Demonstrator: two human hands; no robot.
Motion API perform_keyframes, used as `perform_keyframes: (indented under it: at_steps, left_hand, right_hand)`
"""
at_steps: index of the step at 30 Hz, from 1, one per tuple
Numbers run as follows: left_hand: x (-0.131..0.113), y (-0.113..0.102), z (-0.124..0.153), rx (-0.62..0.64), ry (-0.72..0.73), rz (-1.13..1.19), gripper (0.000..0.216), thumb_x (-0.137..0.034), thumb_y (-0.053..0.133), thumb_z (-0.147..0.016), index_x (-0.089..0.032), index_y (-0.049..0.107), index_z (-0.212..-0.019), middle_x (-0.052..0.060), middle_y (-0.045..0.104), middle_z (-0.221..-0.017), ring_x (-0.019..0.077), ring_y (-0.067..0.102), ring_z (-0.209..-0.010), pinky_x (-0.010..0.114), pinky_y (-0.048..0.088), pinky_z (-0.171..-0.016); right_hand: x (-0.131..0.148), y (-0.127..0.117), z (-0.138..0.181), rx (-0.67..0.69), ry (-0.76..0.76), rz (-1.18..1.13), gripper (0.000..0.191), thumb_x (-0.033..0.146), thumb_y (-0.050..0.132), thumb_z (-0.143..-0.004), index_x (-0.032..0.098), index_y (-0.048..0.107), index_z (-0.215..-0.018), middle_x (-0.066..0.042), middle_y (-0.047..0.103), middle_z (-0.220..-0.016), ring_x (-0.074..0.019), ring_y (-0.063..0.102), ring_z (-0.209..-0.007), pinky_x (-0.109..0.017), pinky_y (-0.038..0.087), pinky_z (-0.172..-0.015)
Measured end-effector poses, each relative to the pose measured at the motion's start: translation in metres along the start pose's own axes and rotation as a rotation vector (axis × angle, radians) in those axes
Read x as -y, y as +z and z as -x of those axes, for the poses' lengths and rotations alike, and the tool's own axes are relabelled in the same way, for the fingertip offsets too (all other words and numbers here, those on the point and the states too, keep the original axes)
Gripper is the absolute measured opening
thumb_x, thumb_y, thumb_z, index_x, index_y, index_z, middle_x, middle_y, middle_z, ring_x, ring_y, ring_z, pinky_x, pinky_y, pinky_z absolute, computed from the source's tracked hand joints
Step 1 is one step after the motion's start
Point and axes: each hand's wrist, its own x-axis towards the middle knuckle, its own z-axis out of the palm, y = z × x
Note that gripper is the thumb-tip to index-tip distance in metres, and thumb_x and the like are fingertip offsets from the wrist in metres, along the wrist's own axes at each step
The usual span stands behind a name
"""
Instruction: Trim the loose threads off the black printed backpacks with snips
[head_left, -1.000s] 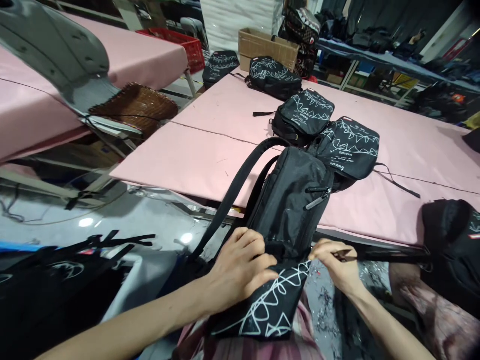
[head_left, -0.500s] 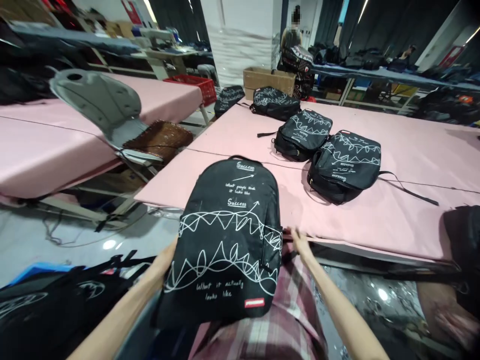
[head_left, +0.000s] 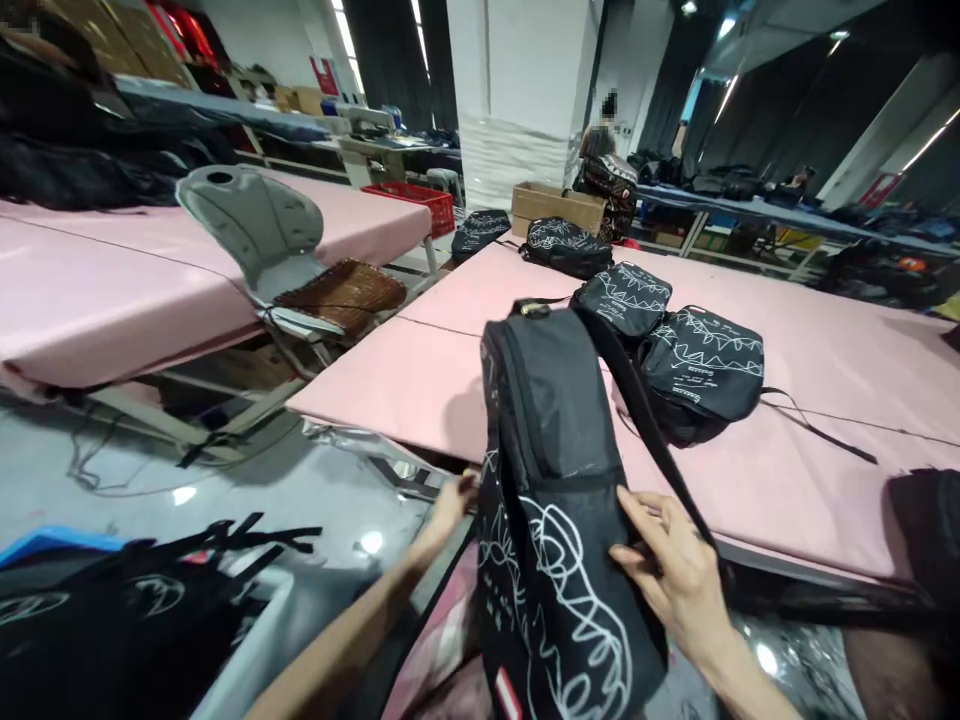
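A black backpack (head_left: 562,400) with white scribbled lines stands upright in front of me at the table's edge, its side panel facing me. My right hand (head_left: 679,565) grips the backpack's right side by the side pocket, thumb and fingers pinched on the fabric. My left hand (head_left: 454,505) holds its left edge, fingertips partly hidden by the bag. A dark shoulder strap (head_left: 652,430) hangs along the right side. Beyond it, two similar backpacks, one nearer (head_left: 709,370) and one farther (head_left: 630,298), lie on the pink-covered table (head_left: 420,390).
Another backpack (head_left: 566,247) and a cardboard box (head_left: 559,208) stand at the table's far end. A grey chair (head_left: 255,220) with a woven seat is at the left. Black bags (head_left: 97,620) lie low at the left front. A person (head_left: 602,140) is in the background.
The backpack has turned from its printed front to its side and shifted right. My right hand has moved from the table edge onto the bag's side; my left hand has moved right.
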Motion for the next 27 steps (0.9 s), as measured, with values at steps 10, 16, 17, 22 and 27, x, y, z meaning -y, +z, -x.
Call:
perform_keyframes:
  at_steps: [10, 16, 17, 22, 27]
  left_hand:
    - [-0.164, 0.013, 0.041, 0.660, 1.467, -0.861, 0.054, -0.036, 0.063, -0.076, -0.026, 0.047, -0.127, 0.007, 0.030, -0.146, 0.0340, 0.008, -0.137, 0.061, 0.013, -0.105]
    - [-0.172, 0.013, 0.054, 0.817, 1.336, -1.183, 0.082, -0.029, 0.071, -0.066, -0.023, 0.032, -0.137, 0.011, 0.008, -0.151, 0.0391, -0.007, -0.135, 0.064, 0.012, -0.102]
    - [-0.171, 0.012, 0.055, 0.810, 1.323, -1.210, 0.085, -0.025, 0.073, -0.063, -0.022, 0.031, -0.137, 0.012, 0.008, -0.151, 0.0397, -0.007, -0.135, 0.065, 0.012, -0.102]
    - [-0.156, 0.020, 0.061, 0.643, 1.411, -1.134, 0.073, -0.013, 0.062, -0.070, -0.023, 0.032, -0.136, 0.008, 0.011, -0.151, 0.0370, -0.003, -0.136, 0.063, 0.012, -0.103]
    - [-0.132, 0.032, 0.057, 0.496, 1.427, -1.067, 0.070, -0.019, 0.065, -0.071, -0.025, 0.035, -0.134, 0.005, 0.017, -0.150, 0.0364, -0.001, -0.136, 0.060, 0.015, -0.104]
  right_hand:
    - [0.029, 0.010, -0.008, 0.283, -0.114, 0.167, 0.036, 0.029, 0.054, -0.085, 0.018, 0.048, -0.119, -0.011, 0.055, -0.108, -0.0156, 0.063, -0.077, -0.023, 0.049, -0.053]
    - [0.053, 0.018, -0.042, 0.517, -0.047, 0.179, 0.024, 0.026, 0.063, -0.077, 0.017, 0.053, -0.097, -0.004, 0.060, -0.089, -0.0174, 0.061, -0.069, -0.025, 0.042, -0.051]
    - [0.054, 0.020, -0.046, 0.547, -0.030, 0.141, 0.026, 0.026, 0.065, -0.076, 0.017, 0.053, -0.096, -0.004, 0.061, -0.087, -0.0185, 0.062, -0.072, -0.026, 0.042, -0.054]
    - [0.054, 0.025, -0.047, 0.599, 0.086, -0.039, 0.007, 0.014, 0.055, -0.079, 0.018, 0.053, -0.085, -0.002, 0.064, -0.080, -0.0173, 0.062, -0.071, -0.025, 0.040, -0.061]
    - [0.054, 0.029, -0.040, 0.544, 0.152, -0.131, 0.011, 0.010, 0.047, -0.080, 0.018, 0.054, -0.078, -0.002, 0.064, -0.073, -0.0156, 0.060, -0.066, -0.024, 0.039, -0.058]
